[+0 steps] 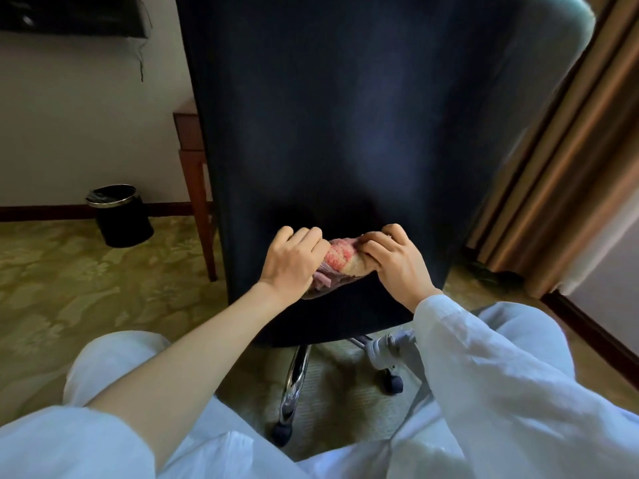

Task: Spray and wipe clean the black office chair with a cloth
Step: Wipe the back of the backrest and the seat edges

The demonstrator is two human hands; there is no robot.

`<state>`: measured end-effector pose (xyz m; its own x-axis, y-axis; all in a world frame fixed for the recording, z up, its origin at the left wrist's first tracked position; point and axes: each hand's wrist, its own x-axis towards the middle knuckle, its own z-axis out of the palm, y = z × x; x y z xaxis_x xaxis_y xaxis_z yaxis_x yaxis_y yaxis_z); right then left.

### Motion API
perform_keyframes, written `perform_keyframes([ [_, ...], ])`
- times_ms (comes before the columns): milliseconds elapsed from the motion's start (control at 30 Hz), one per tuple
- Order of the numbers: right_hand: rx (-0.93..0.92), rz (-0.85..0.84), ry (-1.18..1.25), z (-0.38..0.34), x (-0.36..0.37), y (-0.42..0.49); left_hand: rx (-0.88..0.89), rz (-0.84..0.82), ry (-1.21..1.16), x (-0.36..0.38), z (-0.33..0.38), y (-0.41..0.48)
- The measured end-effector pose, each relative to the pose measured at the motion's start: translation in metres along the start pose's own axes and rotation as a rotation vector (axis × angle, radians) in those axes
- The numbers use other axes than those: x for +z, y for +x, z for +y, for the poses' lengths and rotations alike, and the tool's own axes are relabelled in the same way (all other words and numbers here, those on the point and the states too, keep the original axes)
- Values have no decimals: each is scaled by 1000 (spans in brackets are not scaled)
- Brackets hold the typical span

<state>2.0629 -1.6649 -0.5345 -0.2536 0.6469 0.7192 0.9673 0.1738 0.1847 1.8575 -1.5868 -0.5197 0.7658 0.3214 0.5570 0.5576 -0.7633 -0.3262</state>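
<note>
Carpet (86,288) green | bin (121,216) by wall (86,115) | left hand (294,257), right hand (394,261) clutch cloth (342,264) at chair (345,115)

Soft daylight enters from the right of the frame, leaving the tall black fabric chair back (345,133) dim and detail-poor. Wide-angle distortion bends the edges; the foreground white sleeves (484,375) look slightly blurred.

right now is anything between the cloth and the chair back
Nothing visible does. The left hand and right hand both grip the bunched cloth right in front of the lower chair back, with no other object between them.
</note>
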Motion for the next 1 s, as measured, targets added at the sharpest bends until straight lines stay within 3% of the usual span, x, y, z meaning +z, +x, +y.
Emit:
perform_keyframes([
  [233, -30, 267, 9, -19, -37, 60, -83, 283, 35, -60, -36, 5],
  [400, -97, 362, 42, -46, -55, 105, -171, 384, 32, -97, -69, -9],
  [700, -278, 176, 9, -86, 21, 77, -262, 315, -105, -26, -81, -81],
  [833, -260, 14, 51, -93, 70, 37, -266, 240, -186, 15, -71, -111],
  [1000, -186, -12, 106, -107, 95, 4, -236, 161, -241, 42, -65, -135],
])
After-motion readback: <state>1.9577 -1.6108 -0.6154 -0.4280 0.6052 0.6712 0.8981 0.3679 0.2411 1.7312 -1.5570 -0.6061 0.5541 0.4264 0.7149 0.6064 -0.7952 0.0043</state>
